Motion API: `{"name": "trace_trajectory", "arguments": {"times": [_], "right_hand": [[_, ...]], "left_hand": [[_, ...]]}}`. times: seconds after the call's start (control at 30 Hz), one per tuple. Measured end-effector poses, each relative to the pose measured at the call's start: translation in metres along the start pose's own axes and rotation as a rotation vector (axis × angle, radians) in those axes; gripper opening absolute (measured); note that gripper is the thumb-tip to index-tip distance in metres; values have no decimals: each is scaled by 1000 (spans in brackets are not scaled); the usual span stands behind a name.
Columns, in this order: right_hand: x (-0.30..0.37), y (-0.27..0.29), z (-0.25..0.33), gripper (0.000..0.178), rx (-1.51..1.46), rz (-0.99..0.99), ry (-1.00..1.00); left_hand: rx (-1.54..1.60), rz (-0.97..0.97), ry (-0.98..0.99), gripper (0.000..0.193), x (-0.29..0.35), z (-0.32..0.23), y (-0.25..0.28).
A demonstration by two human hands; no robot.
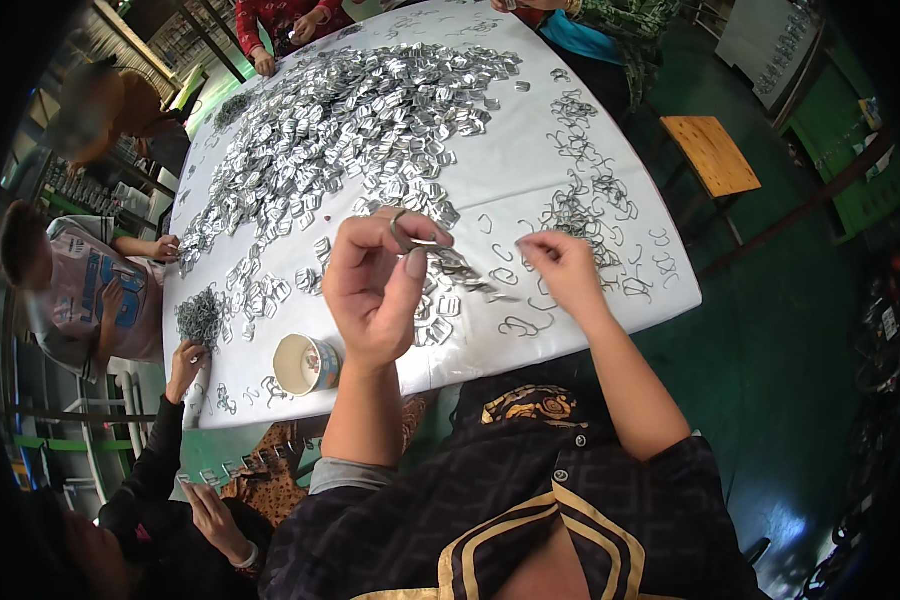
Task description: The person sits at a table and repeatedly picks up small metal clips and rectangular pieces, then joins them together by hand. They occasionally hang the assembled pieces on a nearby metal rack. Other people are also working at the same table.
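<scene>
Raised over the near part of the table, my left hand [370, 290] pinches a curved metal wire hook [400, 232] between thumb and fingers. Several flat metal pieces [465, 268] hang in a row beside its fingertips, blurred, seemingly strung on the wire. My right hand [568, 278] is a little to the right, its thumb and forefinger pressed together above loose wire hooks [576, 215]. Whatever it may hold is too small to make out. Beyond my left hand spreads a large heap of shiny flat metal pieces [370, 125].
A paper cup [306, 364] stands at the white table's [440, 372] near edge. Left of it lies a pile of small wire parts [199, 318]. Other people work around the table; a co-worker's hand [185, 368] touches that pile. A wooden stool [710, 155] stands at the right.
</scene>
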State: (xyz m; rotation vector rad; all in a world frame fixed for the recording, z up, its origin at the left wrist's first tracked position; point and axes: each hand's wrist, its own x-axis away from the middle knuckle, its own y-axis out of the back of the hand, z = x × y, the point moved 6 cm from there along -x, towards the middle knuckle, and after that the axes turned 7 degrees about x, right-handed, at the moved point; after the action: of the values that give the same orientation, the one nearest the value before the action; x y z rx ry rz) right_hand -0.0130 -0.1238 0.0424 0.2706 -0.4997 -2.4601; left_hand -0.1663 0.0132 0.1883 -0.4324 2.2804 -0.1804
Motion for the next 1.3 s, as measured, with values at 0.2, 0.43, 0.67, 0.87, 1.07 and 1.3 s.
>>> {"name": "trace_trajectory", "arguments": {"times": [0.2, 0.43, 0.67, 0.87, 1.07, 1.3], "right_hand": [[30, -87, 11, 28, 471, 247, 522], [19, -97, 0, 21, 399, 136, 489], [40, 30, 75, 12, -326, 20, 138], [85, 92, 120, 7, -146, -139, 279], [113, 119, 139, 6, 91, -223, 413], [144, 137, 122, 7, 190, -243, 386]], "left_hand": [[-204, -34, -85, 10, 2, -31, 17], [-224, -39, -56, 11, 12, -36, 23], [-139, 143, 153, 12, 33, 6, -25], [-149, 357, 140, 18, 40, 25, -79], [-168, 426, 80, 19, 38, 25, -114], [-105, 577, 128, 22, 61, 43, -135]]}}
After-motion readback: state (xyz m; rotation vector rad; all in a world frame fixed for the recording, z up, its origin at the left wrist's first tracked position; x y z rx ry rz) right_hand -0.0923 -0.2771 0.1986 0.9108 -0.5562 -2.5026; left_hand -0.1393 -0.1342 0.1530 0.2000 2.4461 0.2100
